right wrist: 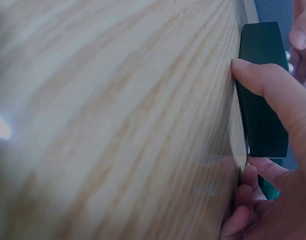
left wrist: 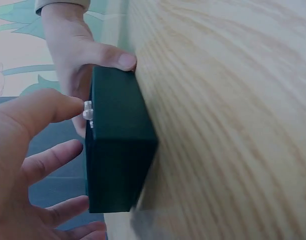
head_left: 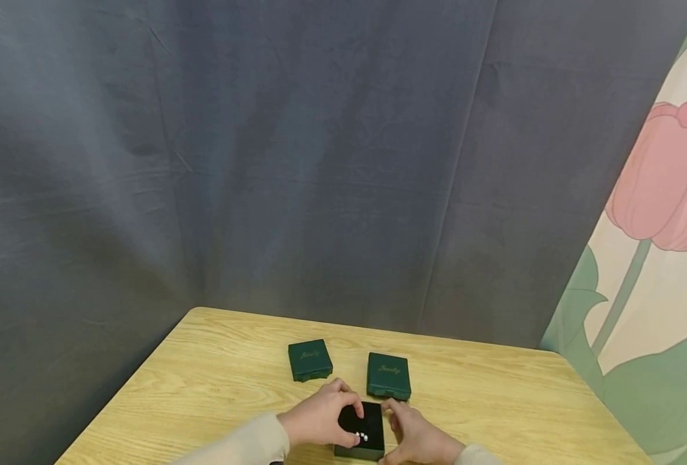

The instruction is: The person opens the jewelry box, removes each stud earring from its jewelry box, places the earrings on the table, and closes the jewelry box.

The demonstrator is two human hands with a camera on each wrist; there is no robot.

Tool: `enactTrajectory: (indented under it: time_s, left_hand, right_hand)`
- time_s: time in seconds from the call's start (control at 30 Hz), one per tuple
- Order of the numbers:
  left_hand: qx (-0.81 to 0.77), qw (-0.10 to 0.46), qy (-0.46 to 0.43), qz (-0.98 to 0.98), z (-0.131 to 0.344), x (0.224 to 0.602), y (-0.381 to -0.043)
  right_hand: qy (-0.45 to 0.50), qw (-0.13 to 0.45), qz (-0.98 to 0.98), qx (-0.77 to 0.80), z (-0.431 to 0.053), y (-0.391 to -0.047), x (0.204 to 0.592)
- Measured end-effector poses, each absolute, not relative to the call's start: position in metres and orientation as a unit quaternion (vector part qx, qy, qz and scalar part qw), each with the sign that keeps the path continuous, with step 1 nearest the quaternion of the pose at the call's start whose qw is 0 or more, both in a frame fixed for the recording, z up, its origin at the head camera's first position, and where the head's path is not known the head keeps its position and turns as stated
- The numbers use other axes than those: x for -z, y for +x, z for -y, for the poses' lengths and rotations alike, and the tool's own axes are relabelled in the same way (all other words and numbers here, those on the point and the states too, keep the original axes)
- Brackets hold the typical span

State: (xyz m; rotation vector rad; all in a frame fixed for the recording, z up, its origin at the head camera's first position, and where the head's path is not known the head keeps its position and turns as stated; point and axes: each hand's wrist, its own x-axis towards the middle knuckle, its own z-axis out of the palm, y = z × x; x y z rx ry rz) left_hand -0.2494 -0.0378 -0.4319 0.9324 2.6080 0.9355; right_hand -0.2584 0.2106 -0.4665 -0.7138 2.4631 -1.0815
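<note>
A small dark green jewelry box [head_left: 359, 453] sits lidless at the table's near edge, a black insert [head_left: 373, 418] inside it. White pearl-like jewelry pieces [head_left: 363, 436] stand on the insert; their exact kind is too small to tell. My left hand [head_left: 315, 418] arches over the box with fingers apart. In the left wrist view its thumb [left wrist: 65, 106] meets the pearl pieces [left wrist: 87, 112], while the other fingers stay loosely spread by the box's rim. Along the box's right side, my right hand [head_left: 420, 439] grips it, thumb [right wrist: 258, 75] at the near corner and forefinger at the far one.
Two closed green boxes with gold lettering lie beyond the hands, one at left [head_left: 310, 360] and one at right [head_left: 388, 375]. The wooden table [head_left: 232, 368] ends at a grey curtain [head_left: 320, 161]. A tulip-patterned wall covering [head_left: 663, 187] hangs on the right.
</note>
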Motion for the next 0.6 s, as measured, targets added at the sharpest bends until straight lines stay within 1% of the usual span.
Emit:
enactTrajectory:
  time_s: [0.23, 0.6]
  left_hand:
    - [-0.327, 0.115, 0.311, -0.885, 0.0342, 0.4378, -0.2492]
    - [-0.335, 0.115, 0.31, -0.882, 0.0327, 0.4394, -0.249]
  right_hand:
    - [-0.265, 0.174, -0.869, 0.38, -0.212, -0.2588, 0.4662]
    - [-0.259, 0.176, -0.868, 0.386, -0.2111, -0.257, 0.4648]
